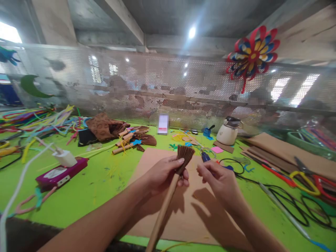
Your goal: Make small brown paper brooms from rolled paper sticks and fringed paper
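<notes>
A small brown broom [168, 201] is gripped below its bristles by the fingers of the left hand [165, 173]; the right hand [223, 178] is held nearby, curled, above cardboard [153, 161] laid on the green surface [110, 182].

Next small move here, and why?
Probably bring the right hand in to steady the brown stick below its fan-like head: only the left hand holds it, near where they meet, while the right hovers apart, half curled. Whether it pinches anything is unclear.
</notes>
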A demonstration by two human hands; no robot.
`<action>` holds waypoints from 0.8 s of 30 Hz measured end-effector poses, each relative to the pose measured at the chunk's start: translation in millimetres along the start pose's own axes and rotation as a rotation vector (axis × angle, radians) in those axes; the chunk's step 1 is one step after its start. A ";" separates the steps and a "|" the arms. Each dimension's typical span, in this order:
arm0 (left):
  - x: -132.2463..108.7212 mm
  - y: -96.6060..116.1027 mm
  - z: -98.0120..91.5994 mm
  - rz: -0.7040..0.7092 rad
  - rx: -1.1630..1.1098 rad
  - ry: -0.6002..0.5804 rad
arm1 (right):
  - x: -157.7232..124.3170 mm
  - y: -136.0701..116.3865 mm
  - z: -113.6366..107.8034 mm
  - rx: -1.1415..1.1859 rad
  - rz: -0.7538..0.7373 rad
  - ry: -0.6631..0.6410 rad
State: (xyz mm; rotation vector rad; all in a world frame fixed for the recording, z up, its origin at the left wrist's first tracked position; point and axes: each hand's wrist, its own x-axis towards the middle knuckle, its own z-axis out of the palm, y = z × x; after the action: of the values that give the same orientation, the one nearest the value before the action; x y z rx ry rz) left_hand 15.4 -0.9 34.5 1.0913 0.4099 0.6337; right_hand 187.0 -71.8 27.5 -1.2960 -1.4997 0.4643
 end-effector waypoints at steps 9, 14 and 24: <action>-6.7 -1.0 15.6 -0.062 0.044 -0.091 | 1.5 -1.8 2.5 0.374 0.156 -0.044; -10.9 2.9 21.8 -0.052 0.053 -0.067 | 0.3 -1.0 1.0 0.505 0.101 -0.074; -9.2 0.8 25.3 -0.016 0.125 -0.039 | 0.2 -0.2 0.1 0.624 0.188 -0.021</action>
State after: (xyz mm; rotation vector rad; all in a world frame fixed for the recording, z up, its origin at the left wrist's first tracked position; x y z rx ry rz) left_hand 23.4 -24.1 45.8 1.2163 0.4292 0.5777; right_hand 186.9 -71.7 27.7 -0.9308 -1.1172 0.9813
